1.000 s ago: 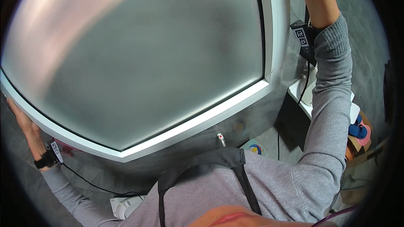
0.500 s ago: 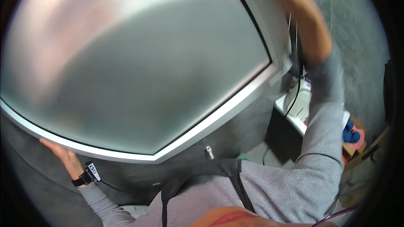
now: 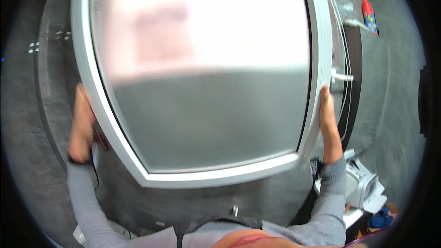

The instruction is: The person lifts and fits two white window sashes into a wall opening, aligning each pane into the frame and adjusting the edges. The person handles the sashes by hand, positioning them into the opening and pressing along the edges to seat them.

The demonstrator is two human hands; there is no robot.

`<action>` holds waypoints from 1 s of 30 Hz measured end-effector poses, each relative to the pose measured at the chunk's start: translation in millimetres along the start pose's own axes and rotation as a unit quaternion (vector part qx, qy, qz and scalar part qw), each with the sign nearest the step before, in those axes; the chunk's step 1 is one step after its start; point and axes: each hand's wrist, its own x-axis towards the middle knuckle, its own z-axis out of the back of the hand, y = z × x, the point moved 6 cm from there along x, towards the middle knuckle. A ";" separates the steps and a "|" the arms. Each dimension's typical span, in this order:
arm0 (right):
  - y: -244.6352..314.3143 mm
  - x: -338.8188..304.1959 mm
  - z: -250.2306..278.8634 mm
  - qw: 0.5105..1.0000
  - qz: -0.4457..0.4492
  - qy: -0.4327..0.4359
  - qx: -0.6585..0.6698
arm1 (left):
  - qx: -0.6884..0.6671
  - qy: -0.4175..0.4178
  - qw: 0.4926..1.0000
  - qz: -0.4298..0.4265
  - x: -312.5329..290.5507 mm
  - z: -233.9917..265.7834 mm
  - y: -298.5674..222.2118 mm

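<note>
A frosted glass panel in a white frame point(image 3: 220, 176), probably a window sash, fills the middle of the head view. It stands before me with its lower edge near my chest. My left hand point(image 3: 82, 121) is closed around the left side of the frame, somewhat blurred, its fingertips partly hidden. At the opposite side my right hand point(image 3: 327, 110) grips the frame, thumb along the outer edge and the other fingers out of sight behind it. A small dark red piece point(image 3: 101, 138) shows beside my left hand; its kind is unclear.
White cords point(image 3: 347, 59) hang along a dark vertical edge on the right, near a white fitting point(image 3: 342, 77). Farther right is a red bottle point(image 3: 369, 16). A white appliance point(image 3: 365, 188) stands below my right forearm. A small metal fitting point(image 3: 235, 210) shows below the panel.
The panel has turned from a slanted position to nearly straight. My right hand has come down from the top to its right side; my left has moved up along the left side.
</note>
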 end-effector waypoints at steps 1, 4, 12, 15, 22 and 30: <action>-15.4 3.4 0.8 1.000 -0.008 -0.016 0.005 | 0.057 -0.099 0.991 -0.065 -21.7 -2.1 30.5; -46.2 -12.7 -10.0 0.998 -0.041 0.002 0.041 | 0.032 -0.095 0.994 -0.035 -80.3 17.6 147.7; 60.8 -7.4 -14.6 0.992 0.090 0.077 0.048 | -0.078 -0.138 0.985 -0.066 -27.4 45.5 164.3; 32.9 -64.3 8.5 0.999 0.049 -0.015 -0.005 | -0.079 -0.112 0.990 -0.046 -31.8 29.9 143.7; -44.0 -77.9 3.5 0.998 -0.016 0.053 0.032 | 0.023 -0.152 0.987 -0.040 -15.1 42.4 133.9; 1.6 -26.0 -33.3 0.993 -0.059 0.077 0.065 | 0.041 -0.132 0.990 -0.003 52.3 32.0 67.4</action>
